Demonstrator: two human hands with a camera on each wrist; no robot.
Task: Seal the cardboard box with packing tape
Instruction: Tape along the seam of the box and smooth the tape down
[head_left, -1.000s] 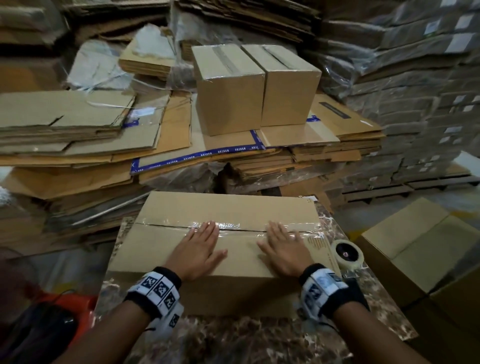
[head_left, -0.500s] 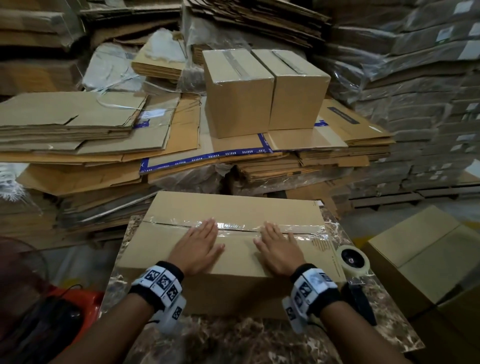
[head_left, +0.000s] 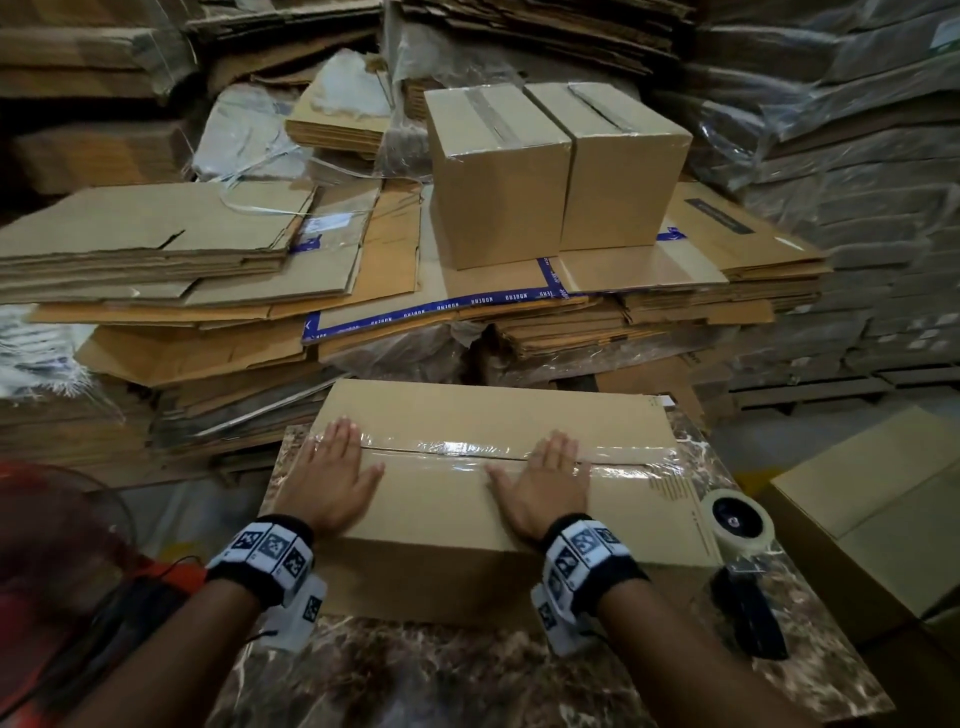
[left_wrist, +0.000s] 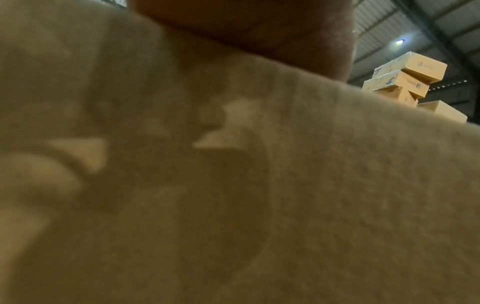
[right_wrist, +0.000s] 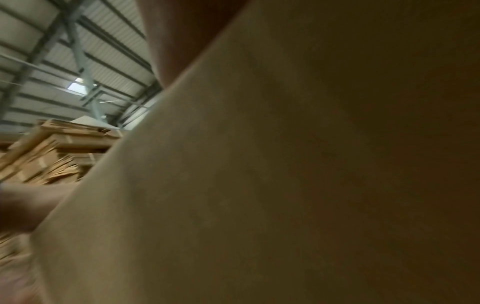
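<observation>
A brown cardboard box (head_left: 483, 415) lies on a marble-patterned table (head_left: 467, 675), flaps closed. Clear packing tape (head_left: 457, 449) runs along its centre seam. My left hand (head_left: 332, 475) lies flat on the box's left part, straight fingers reaching the tape near the left end. My right hand (head_left: 545, 480) lies flat right of the middle, fingers on the tape. A tape dispenser (head_left: 740, 525) with its roll sits on the table beside the box's right end. Both wrist views are filled by blurred cardboard (left_wrist: 233, 185) (right_wrist: 311, 164) close up.
Two sealed boxes (head_left: 550, 171) stand on stacks of flattened cardboard (head_left: 156, 244) behind the table. Wrapped bundles (head_left: 857, 156) fill the right. An open carton (head_left: 872, 499) sits low at right. A red object (head_left: 62, 571) is at lower left.
Both hands have slid apart along the taped seam, the left hand toward the box's left end and the right hand rightward. The head view has shifted closer.
</observation>
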